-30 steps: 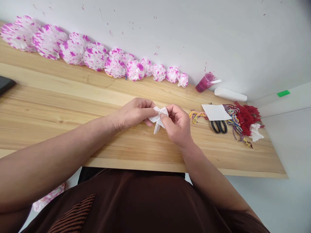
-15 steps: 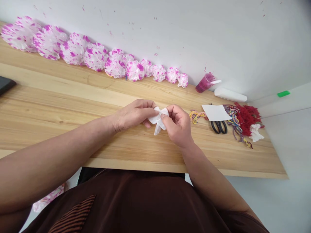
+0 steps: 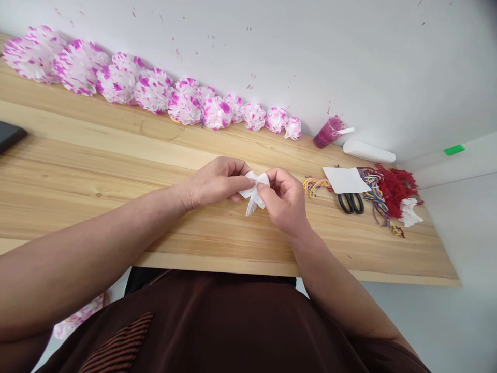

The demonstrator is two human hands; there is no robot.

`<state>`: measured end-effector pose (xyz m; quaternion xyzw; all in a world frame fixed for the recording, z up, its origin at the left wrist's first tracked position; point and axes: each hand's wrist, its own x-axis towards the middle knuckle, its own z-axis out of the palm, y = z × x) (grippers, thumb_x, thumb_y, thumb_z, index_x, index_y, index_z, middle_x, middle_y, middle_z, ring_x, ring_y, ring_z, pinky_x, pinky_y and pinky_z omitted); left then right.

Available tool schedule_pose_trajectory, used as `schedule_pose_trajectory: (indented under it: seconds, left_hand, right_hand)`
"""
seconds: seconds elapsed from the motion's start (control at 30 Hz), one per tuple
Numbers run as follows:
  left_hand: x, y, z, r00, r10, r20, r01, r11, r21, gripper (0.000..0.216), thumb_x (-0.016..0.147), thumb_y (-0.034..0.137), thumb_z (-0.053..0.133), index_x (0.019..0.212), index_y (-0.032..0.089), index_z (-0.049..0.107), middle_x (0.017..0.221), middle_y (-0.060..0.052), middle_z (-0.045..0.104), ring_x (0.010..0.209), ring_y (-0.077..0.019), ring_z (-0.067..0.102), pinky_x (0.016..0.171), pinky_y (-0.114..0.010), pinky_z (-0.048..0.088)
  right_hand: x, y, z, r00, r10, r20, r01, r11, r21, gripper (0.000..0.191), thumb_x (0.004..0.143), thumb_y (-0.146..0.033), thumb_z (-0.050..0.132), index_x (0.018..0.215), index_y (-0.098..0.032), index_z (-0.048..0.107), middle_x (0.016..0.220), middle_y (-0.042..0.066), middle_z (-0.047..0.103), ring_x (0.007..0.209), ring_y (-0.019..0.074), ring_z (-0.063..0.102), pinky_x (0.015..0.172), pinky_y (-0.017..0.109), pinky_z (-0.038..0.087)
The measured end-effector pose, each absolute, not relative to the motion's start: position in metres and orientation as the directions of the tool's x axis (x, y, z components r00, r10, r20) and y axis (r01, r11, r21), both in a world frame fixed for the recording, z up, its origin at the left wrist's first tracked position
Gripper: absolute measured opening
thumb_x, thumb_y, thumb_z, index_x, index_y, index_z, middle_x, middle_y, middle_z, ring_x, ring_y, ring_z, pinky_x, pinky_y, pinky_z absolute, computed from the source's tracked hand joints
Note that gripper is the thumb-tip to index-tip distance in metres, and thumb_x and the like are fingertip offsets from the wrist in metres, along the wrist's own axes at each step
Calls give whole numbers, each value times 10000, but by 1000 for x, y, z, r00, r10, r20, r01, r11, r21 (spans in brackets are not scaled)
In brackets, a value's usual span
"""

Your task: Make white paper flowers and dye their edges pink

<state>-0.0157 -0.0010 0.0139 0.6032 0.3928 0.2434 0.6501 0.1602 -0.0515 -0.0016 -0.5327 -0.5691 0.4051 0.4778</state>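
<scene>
A small white paper flower (image 3: pixel 254 199) is pinched between my two hands above the wooden table. Its upper layers are spread out like petals, and a pleated part hangs down below. My left hand (image 3: pixel 225 180) grips its left side between thumb and fingers. From the right, my right hand (image 3: pixel 285 199) is closed on the other side, thumb on top of the paper. The fingertips under the paper are partly hidden.
White-and-magenta paper pompoms (image 3: pixel 153 90) line the wall. To the right are a cup of magenta liquid (image 3: pixel 326 133), a white roll (image 3: pixel 368 151), yarn strands (image 3: pixel 315 186), a white sheet (image 3: pixel 345 180), black-handled scissors (image 3: pixel 351 203) and red yarn (image 3: pixel 394 189). A dark flat object (image 3: pixel 11 135) lies far left.
My left fingers have shifted slightly on the paper flower. Otherwise the hands and the things on the table stay nearly the same.
</scene>
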Motion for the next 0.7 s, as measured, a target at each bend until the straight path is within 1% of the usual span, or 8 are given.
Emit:
schedule_pose_trajectory:
  seconds: [0.13,0.33,0.5,0.7]
  left_hand:
    - [-15,-1,14,570,794,-212,161,145,976,197,828,353,717,786,167,672,787,-31,681,711,-144,640,640,-256,531]
    - [-15,-1,15,590,779,-212,185,125,975,210,846,357,696,800,157,653,798,-28,668,716,-140,625,641,-262,519]
    - [-16,0,15,596,772,-220,187,133,973,201,860,348,674,817,154,644,802,-27,672,710,-133,624,642,-257,519]
    - [-16,-2,15,579,793,-190,189,96,977,179,852,324,695,843,154,640,821,-34,670,712,-140,627,613,-259,511]
  right_hand:
    - [161,-51,-2,32,993,110,220,101,-970,78,774,-250,658,752,-213,593,624,-51,568,552,100,481,514,260,368]
    - [159,-51,-2,39,993,111,248,98,-964,79,758,-228,660,735,-213,586,613,-56,557,543,95,460,514,258,358]
    - [161,-51,-2,32,995,94,221,85,-972,59,769,-224,648,746,-211,595,626,-49,570,555,100,482,515,258,371]
    - [161,-51,-2,16,996,89,215,83,-973,84,766,-226,645,724,-214,573,608,-56,546,540,94,437,508,259,338]
